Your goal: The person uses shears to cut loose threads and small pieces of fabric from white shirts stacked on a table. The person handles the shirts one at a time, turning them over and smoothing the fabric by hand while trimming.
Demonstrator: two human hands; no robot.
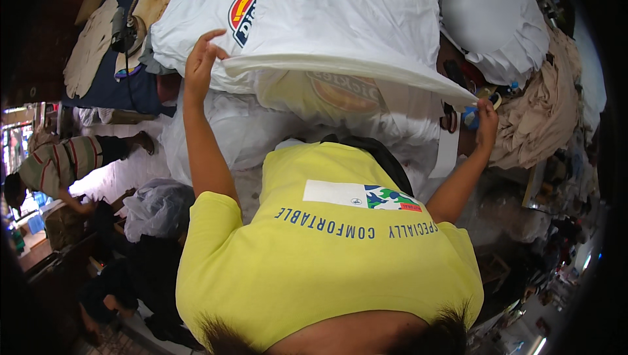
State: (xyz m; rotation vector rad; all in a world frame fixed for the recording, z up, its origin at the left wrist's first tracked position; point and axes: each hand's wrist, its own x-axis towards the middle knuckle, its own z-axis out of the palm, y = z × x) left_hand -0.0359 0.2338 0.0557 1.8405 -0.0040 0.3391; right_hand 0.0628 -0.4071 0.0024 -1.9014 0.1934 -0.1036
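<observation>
Preferably, tension the white T-shirt [347,31] evenly: the right hand [486,121] pinches its raised edge's right end, while the left hand [201,66], fingers parted, is at its left side.

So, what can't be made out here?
In the head view:
White cloth: far end, cut off by the top edge.
Shirt print: right part, covered by the white cloth.
Left hand: whether it pinches cloth, too small to tell.
Clutter, lower right: small, dark.

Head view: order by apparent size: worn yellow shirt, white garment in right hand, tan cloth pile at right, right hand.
1. Yellow shirt
2. White garment
3. Tan cloth pile
4. Right hand
Nearness may enlarge the shirt.
</observation>
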